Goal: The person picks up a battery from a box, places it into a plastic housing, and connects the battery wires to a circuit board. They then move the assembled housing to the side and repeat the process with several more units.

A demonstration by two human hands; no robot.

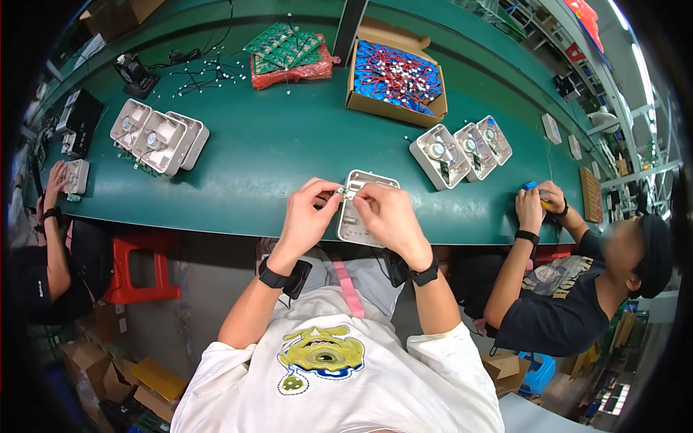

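Observation:
A light grey plastic housing (351,229) lies on the green bench at its near edge, right in front of me. Over its left side my left hand (309,215) pinches a small part with green and white on it (341,191), perhaps a little circuit board or connector; its exact kind is too small to tell. The fingertips of my right hand (390,219) come together close beside that part, above the housing. What they pinch is partly hidden by the fingers. My right hand covers much of the housing's inside.
Three housings with round speakers (437,150) stand to the right; several more (160,141) to the left. Behind are a carton of blue wired packs (399,76), green circuit boards (285,49) and loose black cables (209,76). Co-workers sit at right (570,289) and left (54,245).

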